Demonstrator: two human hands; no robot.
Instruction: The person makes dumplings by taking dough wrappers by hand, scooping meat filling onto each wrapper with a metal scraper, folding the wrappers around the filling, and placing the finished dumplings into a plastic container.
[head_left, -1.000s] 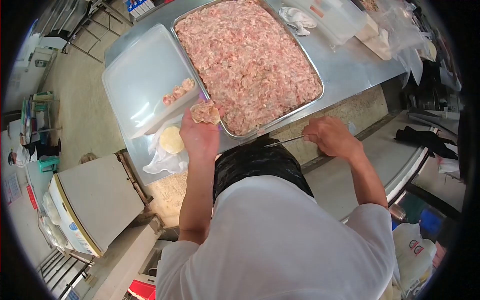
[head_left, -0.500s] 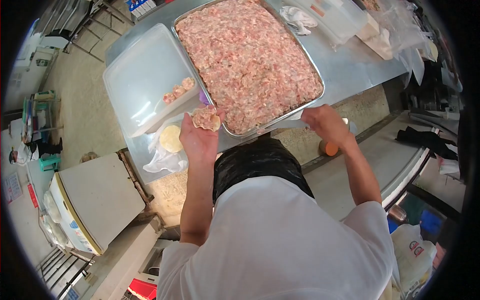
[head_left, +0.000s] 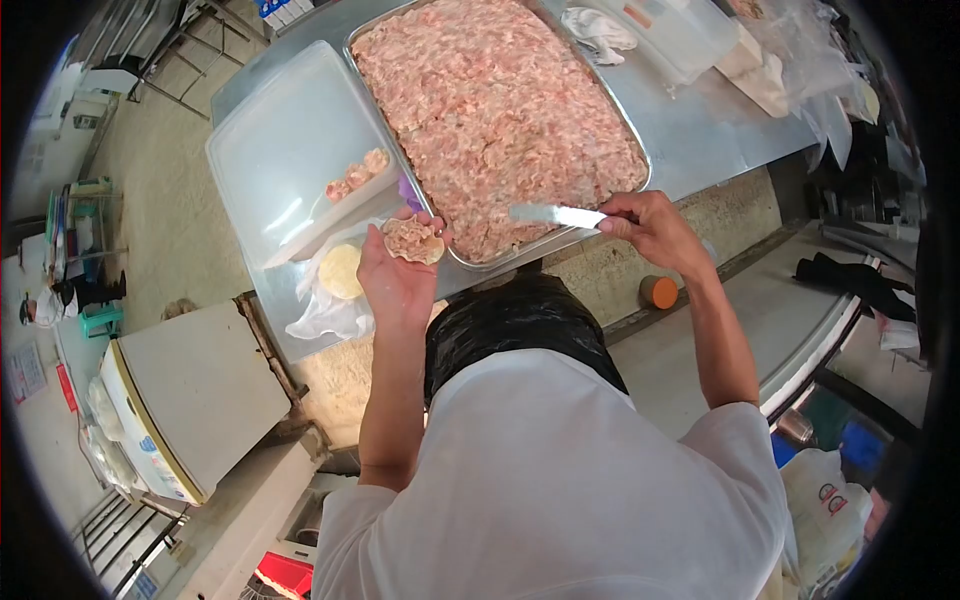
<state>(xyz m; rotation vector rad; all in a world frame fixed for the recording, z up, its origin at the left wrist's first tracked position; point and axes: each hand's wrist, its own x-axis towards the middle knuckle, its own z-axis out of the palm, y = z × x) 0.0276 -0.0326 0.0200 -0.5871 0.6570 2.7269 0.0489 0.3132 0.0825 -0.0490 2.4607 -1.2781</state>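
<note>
My left hand [head_left: 395,285] is cupped palm up beside the tray's near left corner. On its fingers rests a round dumpling wrapper [head_left: 432,252] topped with meat filling. My right hand [head_left: 650,230] is closed round the handle of a flat-bladed spreading knife [head_left: 560,214], its blade pointing left over the tray's near edge. Raw minced meat [head_left: 500,110] fills the large metal tray [head_left: 646,165]. A stack of round wrappers [head_left: 341,271] lies on a white plastic bag [head_left: 330,318] just left of my left hand. Several filled dumplings [head_left: 357,178] sit in the clear plastic box [head_left: 250,150].
The metal table [head_left: 700,130] ends close to my body. At its far right stand a plastic container [head_left: 690,40], a white cloth [head_left: 600,35] and plastic bags [head_left: 815,75]. An orange-lidded jar [head_left: 659,292] is below the table edge. A white fridge [head_left: 200,400] stands at left.
The knife has swung up from below the tray's edge to over the meat, its blade now flat and visible. The left hand with the filled wrapper has hardly moved.
</note>
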